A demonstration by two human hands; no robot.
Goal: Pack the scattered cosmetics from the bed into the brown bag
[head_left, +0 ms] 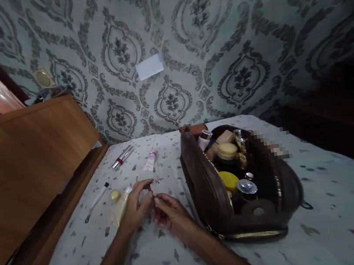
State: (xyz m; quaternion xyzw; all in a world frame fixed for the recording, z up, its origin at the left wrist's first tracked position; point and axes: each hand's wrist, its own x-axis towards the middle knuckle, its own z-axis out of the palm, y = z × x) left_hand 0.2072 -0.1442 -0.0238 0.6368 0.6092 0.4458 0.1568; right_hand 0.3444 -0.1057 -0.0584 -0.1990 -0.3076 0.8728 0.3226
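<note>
We see the left hand (139,205) and the right hand (173,214) meeting above a printed white cloth (162,261), thumbs and fingers curled toward each other at the tips; something tiny may be pinched there (too small and blurred for us to make out), so we cannot tell whether either hand is grasping anything. Just beside the left hand, and partly hidden by it, lies a cream tube (119,211); next to that sits a small yellow round pot (115,195), with a slim white stick (96,201) slanting farther left. Beyond the hands we find a pink-and-white tube (150,160) and, to its left, a silver cylinder (122,157) with a red band. To the right of the right hand stands a brown bag (201,186), unzipped and gaping; inside we spot a bright yellow lid (229,180), a silver-topped jar (247,186) and a pale yellow round container (226,149).
</note>
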